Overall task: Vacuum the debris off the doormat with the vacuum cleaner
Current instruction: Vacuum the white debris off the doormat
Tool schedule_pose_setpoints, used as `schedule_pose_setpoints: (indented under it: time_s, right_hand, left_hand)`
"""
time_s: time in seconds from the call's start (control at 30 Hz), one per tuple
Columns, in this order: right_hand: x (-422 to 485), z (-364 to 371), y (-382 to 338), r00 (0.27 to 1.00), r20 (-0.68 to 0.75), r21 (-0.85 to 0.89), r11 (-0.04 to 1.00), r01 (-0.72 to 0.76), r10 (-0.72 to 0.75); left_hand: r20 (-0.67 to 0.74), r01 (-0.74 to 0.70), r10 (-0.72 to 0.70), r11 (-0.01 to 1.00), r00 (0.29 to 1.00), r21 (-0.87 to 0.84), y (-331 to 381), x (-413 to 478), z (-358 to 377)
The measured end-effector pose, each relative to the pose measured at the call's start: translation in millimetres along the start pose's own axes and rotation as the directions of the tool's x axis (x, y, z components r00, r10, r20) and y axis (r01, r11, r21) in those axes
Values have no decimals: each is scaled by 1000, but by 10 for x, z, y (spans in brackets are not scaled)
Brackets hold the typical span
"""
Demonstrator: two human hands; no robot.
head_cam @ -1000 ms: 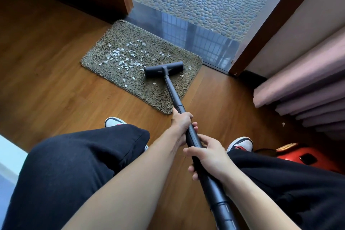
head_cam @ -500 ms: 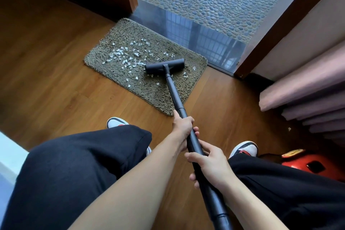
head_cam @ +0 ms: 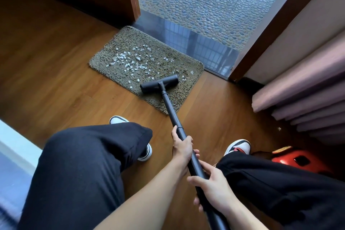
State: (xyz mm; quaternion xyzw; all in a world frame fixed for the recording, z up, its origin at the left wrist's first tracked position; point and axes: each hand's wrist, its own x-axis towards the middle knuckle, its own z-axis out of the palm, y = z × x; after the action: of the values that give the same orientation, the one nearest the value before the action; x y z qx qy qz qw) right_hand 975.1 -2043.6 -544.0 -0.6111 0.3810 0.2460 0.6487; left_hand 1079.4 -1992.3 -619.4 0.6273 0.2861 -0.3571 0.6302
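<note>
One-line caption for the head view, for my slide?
Left hand and right hand grip the vacuum wand, nozzle on the littered doormat.

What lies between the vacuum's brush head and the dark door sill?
In the head view, only doormat strewn with white debris separates the vacuum head from the sill.

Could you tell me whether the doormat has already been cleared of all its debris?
No, many white bits of debris lie scattered across the doormat beyond the vacuum head.

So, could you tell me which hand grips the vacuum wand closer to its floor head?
The left hand: it holds the wand ahead of the right hand, nearer the floor head on the doormat.
</note>
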Motion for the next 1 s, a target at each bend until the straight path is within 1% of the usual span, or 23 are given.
schedule_pose_setpoints:
  time_s: [0.1,0.23,0.4,0.57,0.73,0.87,1.0]
  right_hand:
    - [55,47,-58,1000,-3,-15,1000,11,-11]
    - [241,101,-193,999,14,-38,999,29,-29]
    - [581,168,-513,999,36,32,999,35,-36]
    - [927,249,-820,998,45,55,998,31,-33]
    - [1197,272,-1044,997,47,67,996,52,-55]
    - [1205,251,-1046,998,42,57,997,49,-52]
    - [1083,199,-905,998,35,46,998,53,-55]
  left_hand:
    - [-8,10,-11,997,1000,-76,35,39,-17]
    - [-31,18,-22,994,999,-111,170,236,-63]
    - [-45,-1,-6,986,999,-164,528,569,-92]
    - [-91,-42,29,989,995,-145,862,871,-136]
    - [-98,-68,52,982,994,-175,1054,1145,-118]
    - [-97,-58,41,981,994,-186,1040,1177,-115]
    - [-41,-51,45,985,998,-167,906,998,-113]
